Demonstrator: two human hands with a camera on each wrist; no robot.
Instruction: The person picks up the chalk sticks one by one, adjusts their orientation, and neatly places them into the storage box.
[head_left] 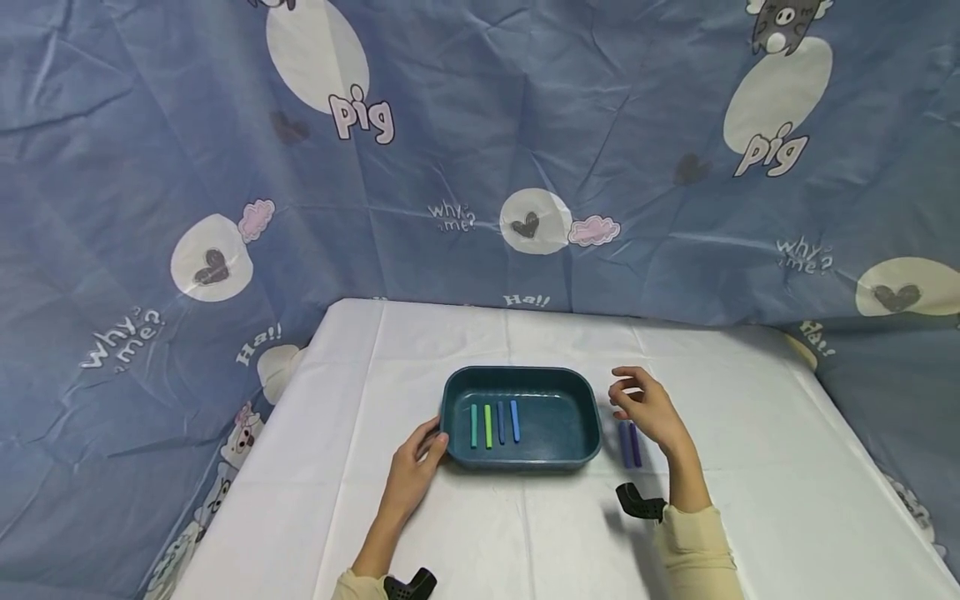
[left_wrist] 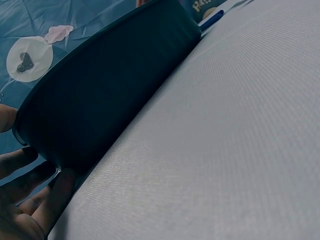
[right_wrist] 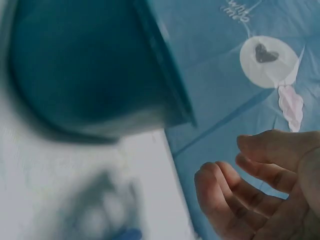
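Observation:
A dark teal tray (head_left: 525, 459) stands on the white table, with several chalk-like sticks (head_left: 494, 424) side by side in it, two green and two blue. My left hand (head_left: 416, 462) holds the tray's near left corner. In the left wrist view its fingers (left_wrist: 35, 205) lie against the tray wall (left_wrist: 110, 90), and the thumb is by the rim. Two purple sticks (head_left: 630, 444) lie on the cloth just right of the tray. My right hand (head_left: 645, 408) hovers over them, fingers loosely curled and empty (right_wrist: 265, 185), beside the tray (right_wrist: 90, 65).
A white cloth covers the table (head_left: 750, 467). Behind and on both sides hangs a blue cartoon-print sheet (head_left: 525, 150). Black camera mounts sit on both wrists (head_left: 637, 502). Table edges run at the left and right.

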